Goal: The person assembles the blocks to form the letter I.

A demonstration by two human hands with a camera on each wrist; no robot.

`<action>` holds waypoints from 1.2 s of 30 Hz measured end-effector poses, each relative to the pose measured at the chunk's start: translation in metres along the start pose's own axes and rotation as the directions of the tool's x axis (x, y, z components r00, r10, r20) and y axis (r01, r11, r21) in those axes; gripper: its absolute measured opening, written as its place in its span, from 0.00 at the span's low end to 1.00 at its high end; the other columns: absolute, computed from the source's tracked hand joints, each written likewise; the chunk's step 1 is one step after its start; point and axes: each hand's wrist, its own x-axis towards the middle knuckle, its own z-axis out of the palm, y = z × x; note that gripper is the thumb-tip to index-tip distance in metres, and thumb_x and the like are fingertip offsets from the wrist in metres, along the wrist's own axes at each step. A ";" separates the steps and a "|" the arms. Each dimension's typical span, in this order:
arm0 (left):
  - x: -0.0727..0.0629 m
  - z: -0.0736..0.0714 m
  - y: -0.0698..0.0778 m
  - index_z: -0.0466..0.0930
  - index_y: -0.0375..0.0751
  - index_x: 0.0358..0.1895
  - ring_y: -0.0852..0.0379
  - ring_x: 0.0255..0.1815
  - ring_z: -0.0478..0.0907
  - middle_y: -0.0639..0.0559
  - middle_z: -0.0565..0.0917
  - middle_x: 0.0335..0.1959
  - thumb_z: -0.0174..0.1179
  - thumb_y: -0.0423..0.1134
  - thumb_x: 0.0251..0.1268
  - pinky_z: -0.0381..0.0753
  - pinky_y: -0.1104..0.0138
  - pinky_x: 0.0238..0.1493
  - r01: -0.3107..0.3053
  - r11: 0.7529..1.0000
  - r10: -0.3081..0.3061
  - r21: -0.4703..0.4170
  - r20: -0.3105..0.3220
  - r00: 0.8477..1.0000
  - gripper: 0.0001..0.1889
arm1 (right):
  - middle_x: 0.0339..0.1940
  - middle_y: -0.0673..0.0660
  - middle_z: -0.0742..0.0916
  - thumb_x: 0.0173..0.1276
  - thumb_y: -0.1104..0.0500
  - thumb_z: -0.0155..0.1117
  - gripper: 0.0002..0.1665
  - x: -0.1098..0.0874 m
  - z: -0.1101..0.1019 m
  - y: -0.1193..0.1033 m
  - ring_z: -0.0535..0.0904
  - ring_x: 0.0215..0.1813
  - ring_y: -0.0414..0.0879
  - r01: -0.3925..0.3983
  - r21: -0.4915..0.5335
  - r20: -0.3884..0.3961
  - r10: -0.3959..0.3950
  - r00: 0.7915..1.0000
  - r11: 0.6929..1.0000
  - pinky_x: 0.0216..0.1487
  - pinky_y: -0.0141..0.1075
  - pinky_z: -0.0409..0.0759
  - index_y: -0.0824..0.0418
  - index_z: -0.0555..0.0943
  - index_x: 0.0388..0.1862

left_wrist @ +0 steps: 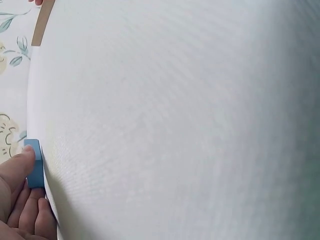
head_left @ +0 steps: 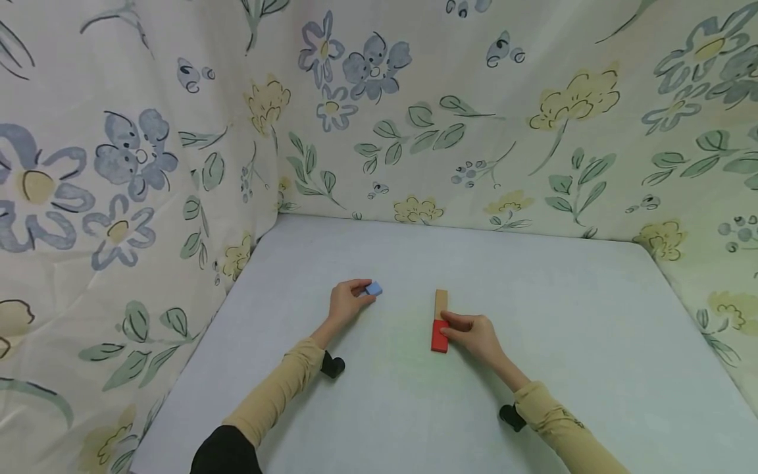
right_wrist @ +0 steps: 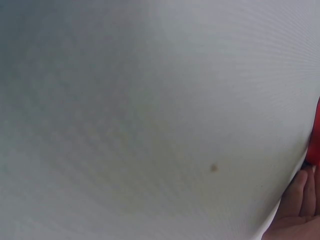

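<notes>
My left hand (head_left: 348, 304) pinches a small blue block (head_left: 374, 289) between thumb and fingers, low over the white table. In the left wrist view the thumb lies on the near face of the blue block (left_wrist: 34, 162), with the other fingers curled below. To the right, my right hand (head_left: 478, 337) grips a red rectangular block (head_left: 439, 337) by its right side with thumb and fingertips. A plain wooden block (head_left: 441, 303) lies end to end with the red one, on its far side. Only an edge of the red block (right_wrist: 314, 142) shows in the right wrist view.
The white tabletop (head_left: 379, 408) spreads around both hands. Floral cloth (head_left: 414, 131) hangs along the back and both sides of the table. Black wrist-worn devices (head_left: 333, 365) sit at each sleeve cuff.
</notes>
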 end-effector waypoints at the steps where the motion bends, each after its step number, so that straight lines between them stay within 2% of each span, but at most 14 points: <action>1: 0.000 0.000 0.000 0.83 0.34 0.49 0.48 0.53 0.82 0.40 0.84 0.50 0.70 0.29 0.49 0.82 0.62 0.54 0.000 1.000 0.000 0.000 -0.001 1.000 0.19 | 0.54 0.58 0.85 0.56 0.57 0.72 0.28 0.000 0.000 0.000 0.79 0.59 0.50 0.003 -0.005 0.001 -0.003 1.000 1.000 0.52 0.23 0.79 0.61 0.80 0.57; 5: 0.001 -0.001 0.002 0.84 0.34 0.48 0.48 0.52 0.82 0.40 0.85 0.49 0.71 0.28 0.48 0.82 0.61 0.54 0.007 1.000 -0.008 -0.012 -0.005 1.000 0.19 | 0.54 0.58 0.84 0.56 0.56 0.72 0.28 0.000 0.000 0.000 0.79 0.59 0.51 0.005 0.003 0.002 -0.005 1.000 1.000 0.53 0.25 0.79 0.61 0.80 0.57; 11: 0.001 -0.001 0.001 0.84 0.34 0.48 0.48 0.52 0.82 0.40 0.85 0.48 0.70 0.29 0.49 0.82 0.61 0.53 0.004 1.000 -0.004 -0.003 0.000 1.000 0.19 | 0.55 0.61 0.84 0.58 0.61 0.71 0.26 -0.002 -0.001 -0.008 0.78 0.60 0.54 0.015 0.004 0.006 -0.015 1.000 1.000 0.56 0.36 0.81 0.65 0.79 0.57; 18: 0.001 -0.002 0.000 0.83 0.34 0.49 0.48 0.52 0.82 0.41 0.85 0.49 0.70 0.29 0.49 0.82 0.62 0.53 0.009 1.000 -0.009 -0.017 0.009 1.000 0.19 | 0.55 0.60 0.84 0.58 0.58 0.71 0.27 -0.001 0.000 -0.001 0.79 0.59 0.53 0.033 0.002 0.009 -0.033 0.999 0.999 0.52 0.24 0.79 0.63 0.80 0.57; 26: 0.003 -0.001 0.009 0.84 0.35 0.48 0.50 0.51 0.83 0.42 0.85 0.49 0.69 0.30 0.51 0.83 0.64 0.52 -0.042 0.999 0.042 0.001 0.035 0.999 0.18 | 0.55 0.60 0.84 0.57 0.58 0.71 0.27 -0.003 0.000 -0.003 0.78 0.60 0.53 0.028 0.014 0.010 -0.028 1.000 1.000 0.54 0.30 0.81 0.63 0.80 0.57; 31: 0.005 -0.002 0.016 0.84 0.37 0.48 0.51 0.51 0.83 0.43 0.85 0.49 0.70 0.31 0.52 0.83 0.64 0.52 -0.049 0.999 0.048 0.009 0.038 0.998 0.17 | 0.55 0.60 0.83 0.57 0.57 0.72 0.28 -0.003 0.000 -0.003 0.78 0.60 0.53 0.019 0.015 0.013 -0.020 1.000 1.000 0.54 0.29 0.81 0.62 0.80 0.57; 36: 0.008 0.000 0.024 0.84 0.37 0.49 0.51 0.53 0.82 0.43 0.85 0.49 0.69 0.30 0.52 0.82 0.65 0.53 -0.047 0.999 0.048 -0.022 0.051 0.998 0.18 | 0.56 0.59 0.84 0.57 0.57 0.71 0.28 -0.003 0.000 -0.002 0.78 0.60 0.52 0.013 0.011 0.012 -0.013 1.000 1.000 0.54 0.28 0.80 0.62 0.80 0.57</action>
